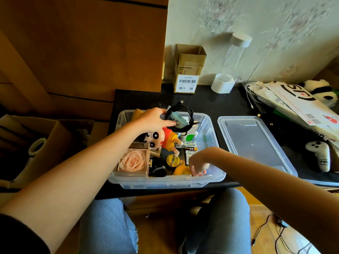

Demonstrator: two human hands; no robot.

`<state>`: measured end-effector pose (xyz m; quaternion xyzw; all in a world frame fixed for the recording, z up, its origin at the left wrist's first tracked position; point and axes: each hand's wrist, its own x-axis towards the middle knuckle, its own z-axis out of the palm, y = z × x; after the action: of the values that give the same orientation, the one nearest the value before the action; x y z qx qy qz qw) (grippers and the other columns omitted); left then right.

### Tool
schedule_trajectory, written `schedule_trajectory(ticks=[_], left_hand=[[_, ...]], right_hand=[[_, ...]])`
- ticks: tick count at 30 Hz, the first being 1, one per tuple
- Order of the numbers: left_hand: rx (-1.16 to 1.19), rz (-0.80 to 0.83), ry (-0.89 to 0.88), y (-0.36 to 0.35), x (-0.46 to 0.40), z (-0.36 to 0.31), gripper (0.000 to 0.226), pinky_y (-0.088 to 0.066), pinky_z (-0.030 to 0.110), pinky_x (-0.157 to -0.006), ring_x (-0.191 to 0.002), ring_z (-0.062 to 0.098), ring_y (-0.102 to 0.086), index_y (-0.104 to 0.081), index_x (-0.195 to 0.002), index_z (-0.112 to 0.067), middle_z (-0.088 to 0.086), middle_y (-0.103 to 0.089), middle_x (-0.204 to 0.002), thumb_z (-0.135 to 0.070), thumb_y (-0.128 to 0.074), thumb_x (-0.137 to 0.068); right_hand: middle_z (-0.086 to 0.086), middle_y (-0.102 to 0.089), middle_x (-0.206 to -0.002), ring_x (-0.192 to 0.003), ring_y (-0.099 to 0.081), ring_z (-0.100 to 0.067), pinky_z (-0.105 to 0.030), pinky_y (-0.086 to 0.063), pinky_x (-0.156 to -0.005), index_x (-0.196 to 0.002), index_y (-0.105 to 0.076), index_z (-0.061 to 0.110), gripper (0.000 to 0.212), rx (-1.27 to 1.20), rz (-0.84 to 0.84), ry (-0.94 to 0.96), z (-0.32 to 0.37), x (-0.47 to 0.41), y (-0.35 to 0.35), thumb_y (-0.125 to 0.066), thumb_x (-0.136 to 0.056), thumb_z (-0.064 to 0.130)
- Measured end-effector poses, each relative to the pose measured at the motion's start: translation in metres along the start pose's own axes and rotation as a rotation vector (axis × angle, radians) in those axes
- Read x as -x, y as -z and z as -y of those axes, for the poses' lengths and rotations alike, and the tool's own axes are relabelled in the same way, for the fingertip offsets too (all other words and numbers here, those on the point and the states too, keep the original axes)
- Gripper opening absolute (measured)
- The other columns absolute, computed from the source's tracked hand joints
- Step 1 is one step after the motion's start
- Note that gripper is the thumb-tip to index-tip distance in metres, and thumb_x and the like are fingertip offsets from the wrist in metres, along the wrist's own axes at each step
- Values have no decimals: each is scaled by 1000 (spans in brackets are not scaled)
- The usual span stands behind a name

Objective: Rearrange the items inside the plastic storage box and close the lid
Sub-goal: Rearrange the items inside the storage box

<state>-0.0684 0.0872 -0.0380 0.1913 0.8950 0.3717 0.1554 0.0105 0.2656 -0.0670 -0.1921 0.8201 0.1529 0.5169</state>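
On a black table (211,103), the clear storage box (165,180) sits open, lid (253,142) just right of the right hand (199,166), fingers curled low inside. Left hand (154,120) grips a coiled cable (180,118) above a toy figure (163,138).

A cardboard carton (189,70) stands beside a white cup (222,83).

I see warm, fairly bright daylight, strongest on the floral wall (256,33), where the tall clear tube (236,52) throws a soft shadow to its left. The black desk (211,101) stays dark while glare whitens the storage box's near rim (165,178). My wide lens bows the edges, and the corners look soft.
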Motion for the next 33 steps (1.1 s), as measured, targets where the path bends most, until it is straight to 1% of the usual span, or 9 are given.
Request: schedule_trajectory(ticks=[5,10,14,16,19,23,26,31,33], left_hand=[[-11,-1,-11,0,0,0,40,-40,22,-76,-98,10,-52,-60,-122,-25,-4,-64,-118,-42,-65,-86],[-15,8,-12,0,0,-1,41,-41,25,-81,-101,10,-53,-60,-123,-24,-3,-64,-119,-42,-65,-86],[-16,12,-2,0,0,-1,44,-42,26,-83,-104,12,-54,-59,-124,-23,-2,-64,-120,-42,-65,-86],[-23,10,5,0,0,-1,44,-41,25,-82,-103,12,-54,-59,-125,-24,-2,-63,-120,-44,-65,-85],[-18,8,4,0,0,-1,44,-39,25,-82,-106,11,-52,-58,-125,-24,-3,-62,-123,-43,-65,-86],[-14,6,5,0,-1,0,46,-39,24,-81,-104,10,-51,-58,-127,-24,-2,-62,-124,-44,-65,-85],[-13,10,7,0,-2,1,45,-39,25,-83,-105,11,-52,-58,-125,-24,-3,-62,-123,-43,-65,-85],[-9,13,-9,1,-1,1,41,-40,27,-86,-110,13,-53,-60,-123,-26,-4,-62,-122,-42,-65,-85],[-5,17,-5,2,0,1,41,-42,30,-92,-113,14,-52,-60,-123,-27,-5,-62,-123,-43,-65,-85]], right_hand=[[-13,-55,-112,-96,-53,-27,-33,-43,-79,-120,-55,-1,30,167,-130,-127,6,-2,-3,-47,-91,4],[-6,-49,-86,-82,-47,-25,-32,-39,-69,-111,-57,6,23,189,-183,-125,4,0,-3,-45,-92,6],[-11,-58,-102,-87,-53,-27,-32,-41,-67,-120,-56,4,31,145,-227,-112,2,1,-4,-47,-91,5],[-11,-57,-100,-85,-52,-26,-29,-40,-58,-120,-56,5,32,89,-310,-98,1,2,-1,-47,-89,4],[-8,-56,-105,-86,-50,-24,-23,-30,-49,-129,-50,18,47,21,-349,-52,-3,4,3,-47,-86,-1],[0,-43,-94,-82,-44,-19,-22,-30,-51,-136,-43,29,58,62,-288,-74,-2,5,2,-49,-86,-1],[-5,-53,-107,-86,-46,-21,-22,-31,-51,-133,-47,28,54,68,-309,-83,-2,1,4,-49,-87,0],[-9,-59,-102,-85,-53,-23,-31,-43,-67,-118,-57,15,28,-123,-557,-28,7,-3,5,-43,-93,14],[-13,-59,-115,-99,-57,-28,-35,-48,-79,-120,-56,10,30,-164,-586,51,17,-8,4,-41,-94,16]])
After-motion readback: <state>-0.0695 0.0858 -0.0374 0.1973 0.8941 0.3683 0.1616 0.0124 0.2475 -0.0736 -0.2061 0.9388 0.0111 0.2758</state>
